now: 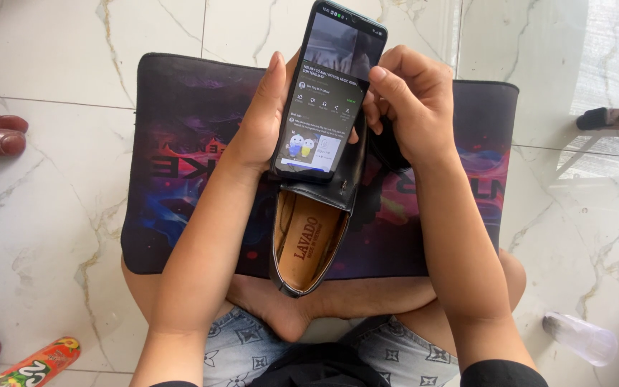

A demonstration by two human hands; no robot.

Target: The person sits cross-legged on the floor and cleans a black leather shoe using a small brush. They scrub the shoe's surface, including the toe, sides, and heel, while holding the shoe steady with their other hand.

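While the head camera looked down, the left hand (263, 122) gripped a smartphone (327, 93) along its edge, holding it over a black loafer (308, 244) that rested on a dark patterned mat (180, 143). The right hand (413, 100) curled at the phone's right side, thumb against it. A steadier hold would keep the phone level above the shoe.
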